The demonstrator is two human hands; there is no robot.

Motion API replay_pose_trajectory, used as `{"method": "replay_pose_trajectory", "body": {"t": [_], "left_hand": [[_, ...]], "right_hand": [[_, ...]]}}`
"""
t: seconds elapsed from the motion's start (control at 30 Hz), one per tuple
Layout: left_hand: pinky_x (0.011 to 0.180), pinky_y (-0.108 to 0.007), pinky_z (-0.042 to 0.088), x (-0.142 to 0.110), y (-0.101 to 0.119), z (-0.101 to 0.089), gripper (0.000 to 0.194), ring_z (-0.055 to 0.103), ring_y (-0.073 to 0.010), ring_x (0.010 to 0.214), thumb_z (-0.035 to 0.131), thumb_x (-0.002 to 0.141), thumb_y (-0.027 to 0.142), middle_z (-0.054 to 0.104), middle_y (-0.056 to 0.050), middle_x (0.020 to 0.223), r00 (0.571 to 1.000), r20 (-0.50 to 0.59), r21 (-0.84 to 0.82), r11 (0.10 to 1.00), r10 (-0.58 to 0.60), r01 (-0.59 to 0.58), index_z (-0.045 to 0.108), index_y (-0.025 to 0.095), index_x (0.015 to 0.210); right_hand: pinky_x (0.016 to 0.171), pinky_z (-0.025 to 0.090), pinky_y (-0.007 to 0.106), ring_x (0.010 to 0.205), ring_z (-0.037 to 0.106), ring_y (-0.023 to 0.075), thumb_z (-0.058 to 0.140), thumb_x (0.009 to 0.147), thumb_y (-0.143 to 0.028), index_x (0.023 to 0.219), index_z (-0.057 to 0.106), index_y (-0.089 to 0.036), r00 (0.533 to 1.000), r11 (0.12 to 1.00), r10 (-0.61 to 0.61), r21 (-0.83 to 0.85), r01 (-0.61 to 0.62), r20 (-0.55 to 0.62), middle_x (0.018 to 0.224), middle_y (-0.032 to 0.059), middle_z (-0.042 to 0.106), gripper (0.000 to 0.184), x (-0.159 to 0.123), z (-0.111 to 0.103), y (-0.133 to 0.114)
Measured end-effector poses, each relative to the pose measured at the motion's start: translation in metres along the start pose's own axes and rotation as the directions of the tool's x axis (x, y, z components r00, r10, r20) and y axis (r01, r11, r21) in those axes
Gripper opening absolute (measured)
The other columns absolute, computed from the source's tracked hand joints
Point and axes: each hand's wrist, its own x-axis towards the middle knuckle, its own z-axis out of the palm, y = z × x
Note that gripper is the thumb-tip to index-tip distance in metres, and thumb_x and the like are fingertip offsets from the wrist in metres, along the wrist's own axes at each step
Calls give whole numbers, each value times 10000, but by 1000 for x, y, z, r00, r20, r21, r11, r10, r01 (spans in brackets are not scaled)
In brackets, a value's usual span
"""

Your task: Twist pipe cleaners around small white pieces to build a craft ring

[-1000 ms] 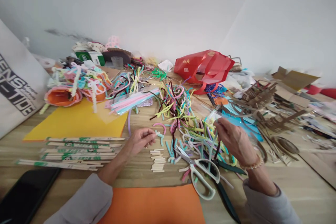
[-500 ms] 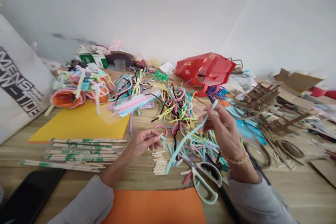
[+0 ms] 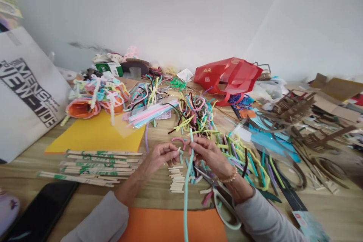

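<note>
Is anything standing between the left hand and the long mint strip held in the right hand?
Nothing visible blocks the short gap from the left hand, with a small teal piece at its fingertips, to the mint strip in the right hand. The pink curl lies beyond.

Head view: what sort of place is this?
Likely a craft work table, at home or in a small workshop. The signs: a tangled heap of coloured pipe cleaners, white-handled scissors, and sheets of orange paper and yellow paper.
</note>
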Motion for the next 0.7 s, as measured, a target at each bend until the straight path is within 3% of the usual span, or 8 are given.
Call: {"method": "replay_pose_trajectory", "body": {"t": [0.23,0.37,0.53,0.7], "left_hand": [[557,-225,431,0,0,1,304,539,-107,550,682,713,421,632,-7,619,1000,-3,-6,1000,0,0,603,128,717],[589,-240,452,-4,3,4,275,595,-144,654,691,713,395,681,-42,740,998,56,-39,999,-14,17,611,134,736],[699,-282,470,-7,1,5,241,646,-177,740,685,736,360,712,-74,802,978,207,-95,995,-18,38,614,131,757],[610,-255,467,-5,2,4,256,614,-142,604,689,732,364,681,-41,662,990,142,-101,995,11,4,602,125,715]], "right_hand": [[418,458,201,448,514,85,583,803,-457,914,661,-194,1000,999,25,-34,-24,9,666,-8,604,296,1,1,9],[430,452,193,487,535,88,593,796,-455,868,637,-182,999,1000,9,-21,-9,-39,683,-7,598,285,2,2,7],[491,480,217,606,578,126,565,815,-457,878,592,-193,972,991,-124,-66,112,-199,739,3,598,273,2,-6,-1],[518,492,231,637,564,130,494,869,-424,950,551,-185,924,964,-238,-193,185,-301,792,25,584,259,0,-24,-10]]}}
